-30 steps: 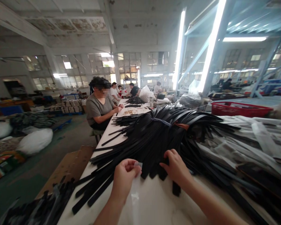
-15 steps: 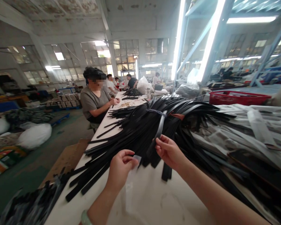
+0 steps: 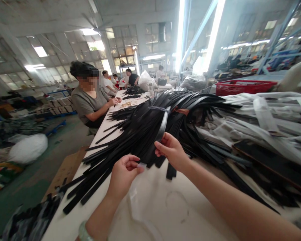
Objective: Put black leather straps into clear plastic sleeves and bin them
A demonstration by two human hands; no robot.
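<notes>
My left hand (image 3: 126,172) pinches the end of a translucent white strip (image 3: 134,204), which hangs down onto the white table (image 3: 175,214). To its right, my right hand (image 3: 169,150) has thumb and fingers closed on one black strip (image 3: 163,125), whose shiny upper part arches up. That strip lies over a large heap of black strips (image 3: 140,130) fanned across the table. A dark tie and a brown band (image 3: 182,110) cross the heap near its top.
White wrapped strips (image 3: 261,117) are piled at the right, below a red crate (image 3: 245,87). At the left table edge a person (image 3: 87,97) sits handling something small. More black strips (image 3: 27,217) lie low at the left.
The camera view has shifted, so the scene sits higher and further left. Both hands keep their grips; less of the white strip's end shows upright above my left fingers.
</notes>
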